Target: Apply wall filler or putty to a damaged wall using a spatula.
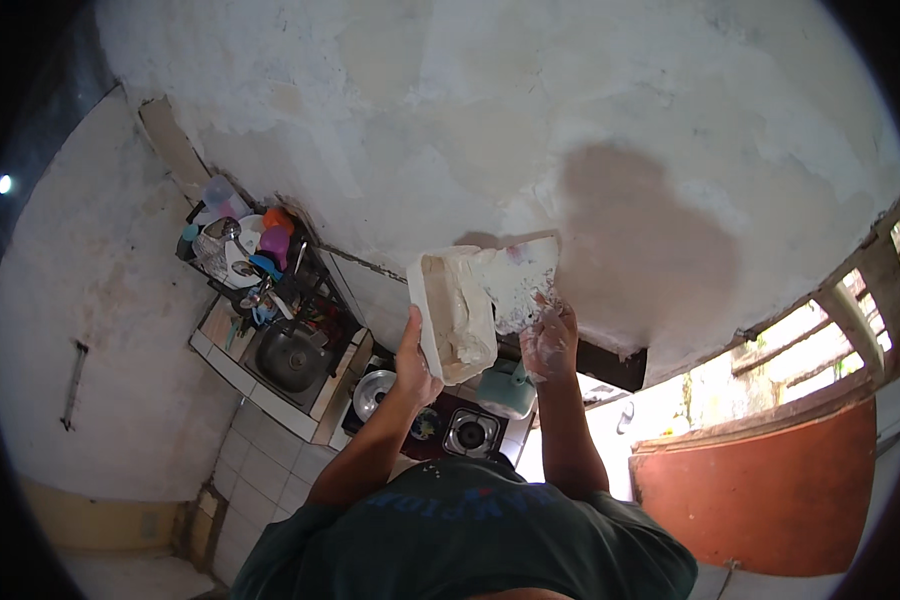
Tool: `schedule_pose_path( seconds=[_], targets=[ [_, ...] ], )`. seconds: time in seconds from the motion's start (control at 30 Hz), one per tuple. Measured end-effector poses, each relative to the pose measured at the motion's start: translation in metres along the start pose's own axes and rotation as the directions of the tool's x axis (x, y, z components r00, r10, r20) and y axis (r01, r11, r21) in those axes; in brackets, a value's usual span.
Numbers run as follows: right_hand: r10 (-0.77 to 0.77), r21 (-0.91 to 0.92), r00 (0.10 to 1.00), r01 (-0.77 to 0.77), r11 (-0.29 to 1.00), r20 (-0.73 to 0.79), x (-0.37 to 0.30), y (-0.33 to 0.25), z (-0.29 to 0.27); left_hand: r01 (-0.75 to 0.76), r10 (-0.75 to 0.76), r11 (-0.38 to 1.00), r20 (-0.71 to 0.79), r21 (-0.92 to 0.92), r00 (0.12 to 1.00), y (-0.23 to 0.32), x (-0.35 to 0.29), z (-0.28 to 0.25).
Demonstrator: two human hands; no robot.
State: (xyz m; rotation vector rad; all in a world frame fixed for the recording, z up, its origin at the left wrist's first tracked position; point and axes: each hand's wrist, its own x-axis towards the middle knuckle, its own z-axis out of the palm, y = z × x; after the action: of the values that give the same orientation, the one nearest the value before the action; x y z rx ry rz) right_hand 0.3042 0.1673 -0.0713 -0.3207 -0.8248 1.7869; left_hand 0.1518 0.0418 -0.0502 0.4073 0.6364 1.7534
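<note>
My left hand [416, 362] is closed on the side of a white rectangular tub [430, 318], which I hold tilted up before the wall. White paste [466, 312] coats the tub's inside along one side. In my right hand [550, 342] I grip a flat, whitish spreader plate [518, 272] by its lower right part. Its face carries white smears and dark specks, and its left edge meets or overlaps the tub's rim. White residue covers the fingers of my right hand. Behind both stands the patchy pale wall [420, 130], with my shadow on it to the right.
Below my hands are a stove burner [473, 432], a silver lid [373, 394] and a pale green pot [507, 392]. To the left, a dark sink [292, 362] adjoins a rack of piled dishes [242, 245]. A reddish-orange panel [760, 490] and a bright slatted opening lie right.
</note>
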Motion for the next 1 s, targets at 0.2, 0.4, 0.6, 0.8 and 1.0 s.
schedule_pose_path(
  seconds=[0.2,0.4,0.6,0.8,1.0],
  targets=[
    [0.221,0.31,0.947,-0.287,0.906,0.231,-0.002,0.005,-0.019,0.016,-0.016,0.99,0.003,-0.143,1.0,-0.009,0.003,0.001],
    [0.255,0.349,0.894,-0.388,0.853,0.369,-0.007,0.024,-0.024,-0.001,-0.001,0.997,-0.031,-0.075,1.0,0.001,0.004,-0.008],
    [0.247,0.259,0.969,-0.239,0.936,0.002,0.002,0.044,-0.029,-0.055,0.048,0.99,-0.058,-0.131,0.997,0.02,0.008,-0.04],
    [0.23,0.061,0.796,-0.237,0.97,-0.56,0.055,0.054,0.017,-0.063,0.051,0.968,-0.059,-0.244,0.997,0.054,0.015,-0.082],
    [0.251,0.26,0.757,-0.111,0.959,-0.603,0.129,0.008,0.041,0.064,-0.066,0.98,-0.006,-0.189,0.998,0.074,0.042,-0.116]
  ],
)
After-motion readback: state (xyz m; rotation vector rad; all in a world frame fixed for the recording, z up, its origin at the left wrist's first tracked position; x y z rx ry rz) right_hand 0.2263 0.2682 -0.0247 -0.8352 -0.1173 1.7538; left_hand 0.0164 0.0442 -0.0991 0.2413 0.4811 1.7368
